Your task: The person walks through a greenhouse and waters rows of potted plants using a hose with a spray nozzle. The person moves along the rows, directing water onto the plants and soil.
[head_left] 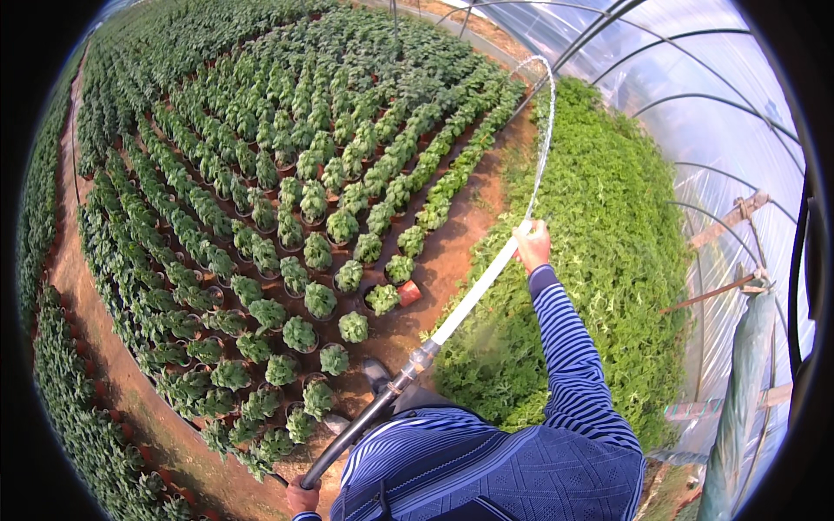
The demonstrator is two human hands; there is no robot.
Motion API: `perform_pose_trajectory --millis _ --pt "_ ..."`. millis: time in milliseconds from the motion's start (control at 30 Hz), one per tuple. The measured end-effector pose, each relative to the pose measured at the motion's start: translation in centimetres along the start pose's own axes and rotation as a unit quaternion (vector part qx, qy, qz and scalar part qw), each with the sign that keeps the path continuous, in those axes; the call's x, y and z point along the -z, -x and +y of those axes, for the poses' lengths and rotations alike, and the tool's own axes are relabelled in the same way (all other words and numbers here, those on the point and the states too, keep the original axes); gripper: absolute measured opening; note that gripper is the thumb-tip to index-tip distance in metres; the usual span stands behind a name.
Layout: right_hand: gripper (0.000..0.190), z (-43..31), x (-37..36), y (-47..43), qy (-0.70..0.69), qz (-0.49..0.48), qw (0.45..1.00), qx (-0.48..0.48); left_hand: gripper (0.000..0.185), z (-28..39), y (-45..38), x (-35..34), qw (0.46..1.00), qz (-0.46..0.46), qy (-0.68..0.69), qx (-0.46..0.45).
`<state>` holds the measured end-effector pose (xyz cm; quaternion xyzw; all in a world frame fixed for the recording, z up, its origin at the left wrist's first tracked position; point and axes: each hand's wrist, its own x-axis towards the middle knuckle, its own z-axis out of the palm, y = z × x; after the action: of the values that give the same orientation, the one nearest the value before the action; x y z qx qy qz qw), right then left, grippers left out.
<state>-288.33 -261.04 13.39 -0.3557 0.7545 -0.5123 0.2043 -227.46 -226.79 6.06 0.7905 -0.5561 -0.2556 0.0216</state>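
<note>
My right hand [534, 246] grips the upper end of a white plastic pipe [479, 290], held out at arm's length. A stream of water [547, 124] shoots from that end, arcs up and bends over to the left toward the far potted rows. Lower down, a metal coupling [420, 358] joins the pipe to a black hose [352, 433]. Around this hose, near the bottom edge, my left hand [303, 496] is closed. The pipe slants across my front, above a red-soil path [449, 286].
Rows of potted leafy plants [319, 251] fill the left, one red pot [409, 293] lying tipped at the near end. Dense green foliage [599, 260] grows on my right, beside plastic greenhouse sheeting [723, 150] on curved metal hoops [690, 96]. My shoe [376, 374] is close to the pots.
</note>
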Motion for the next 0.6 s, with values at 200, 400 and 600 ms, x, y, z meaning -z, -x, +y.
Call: perform_pose_trajectory --millis 200,400,600 --pt "0.027 -0.2 1.2 -0.2 -0.009 0.001 1.000 0.006 0.024 -4.8 -1.7 -6.0 0.991 0.011 0.094 -0.094" --pt "0.025 -0.7 0.2 -0.3 -0.002 -0.001 1.000 0.008 0.028 -3.6 -0.8 -5.5 0.993 -0.069 0.075 0.063" --pt "0.025 0.1 0.4 -0.5 0.002 0.007 1.000 0.004 0.025 -4.1 -0.7 -5.6 0.998 -0.021 0.056 -0.019"
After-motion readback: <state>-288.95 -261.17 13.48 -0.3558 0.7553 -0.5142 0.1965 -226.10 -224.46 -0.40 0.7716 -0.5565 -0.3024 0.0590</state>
